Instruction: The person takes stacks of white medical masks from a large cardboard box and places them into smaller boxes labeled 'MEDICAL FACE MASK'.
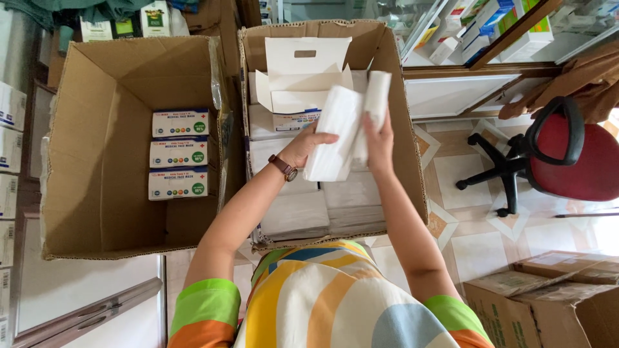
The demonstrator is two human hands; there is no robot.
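White packs [335, 132] (upright) between both hands' grip

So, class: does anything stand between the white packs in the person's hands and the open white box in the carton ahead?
Nothing visible does. Both hands, left hand and right hand, hold the white packs just in front of the open white box, with only air between.

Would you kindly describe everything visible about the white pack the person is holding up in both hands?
The white pack is a flat, oblong bundle in what looks like soft, slightly glossy plastic wrap, with no print visible. It is held upright, tilted a little, above the open cardboard box of similar white packs. The left hand grips its lower left edge; the right hand holds its right side, where a second, narrower white pack sticks up behind it.
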